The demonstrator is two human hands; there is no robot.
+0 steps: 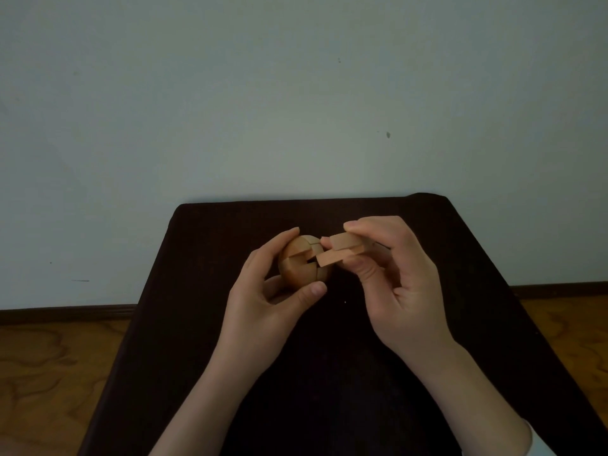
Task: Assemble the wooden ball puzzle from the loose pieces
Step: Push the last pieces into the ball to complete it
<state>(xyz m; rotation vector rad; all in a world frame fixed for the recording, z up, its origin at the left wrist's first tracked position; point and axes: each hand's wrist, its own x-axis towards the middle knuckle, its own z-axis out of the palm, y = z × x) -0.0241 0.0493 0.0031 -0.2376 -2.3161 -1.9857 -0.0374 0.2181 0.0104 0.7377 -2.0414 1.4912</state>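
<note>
My left hand (263, 291) grips a partly built wooden ball (297, 266) above the dark table (329, 390), thumb under it and fingers curled over its top. The ball shows a notch-shaped gap on its right side. My right hand (401, 284) pinches loose wooden pieces (342, 250), two flat curved slabs stacked together, between thumb and fingers. Their left ends point at the gap and almost touch the ball. Part of the pieces is hidden behind my right fingers.
The dark table stands against a pale wall (296, 93). Wooden floor (49, 373) shows on both sides of the table, with a dark skirting board (65, 312) along the wall. No other loose pieces show on the tabletop.
</note>
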